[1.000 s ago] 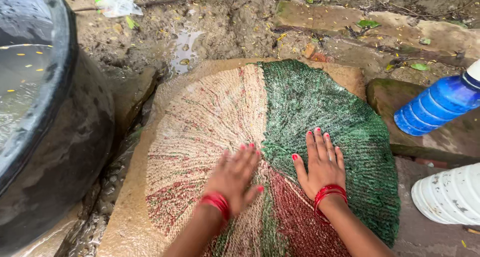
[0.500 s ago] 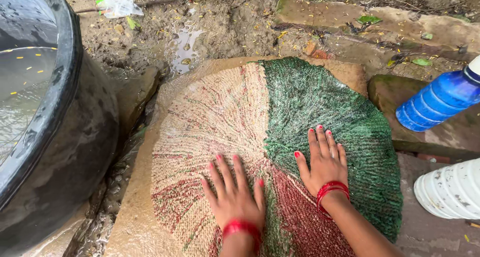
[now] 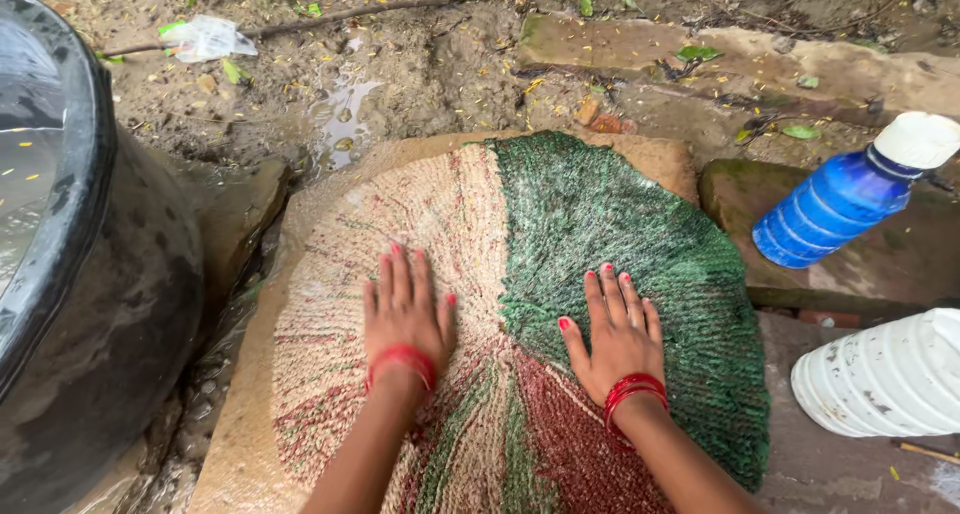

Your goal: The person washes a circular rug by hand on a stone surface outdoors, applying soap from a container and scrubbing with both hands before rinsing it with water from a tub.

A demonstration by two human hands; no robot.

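Mat [image 3: 560,274], round, woven, lies flat on stone slab [image 3: 250,424], wet. Judged soft, limp, heavy with water; coarse weave, not slippery. Left hand [image 3: 405,314] and right hand [image 3: 620,329] flat on mat, fingers spread, pinching nothing. Best hold: rim, near edge. Room: tub [image 3: 90,304] close left, blue bottle [image 3: 840,199] and white jug [image 3: 890,374] close right; mud beyond.

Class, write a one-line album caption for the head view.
Left hand and right hand press flat on a wet round mat beside a black tub.

One mat [image 3: 590,224], two bottles [image 3: 840,199], one tub [image 3: 100,304], two hands [image 3: 405,309].
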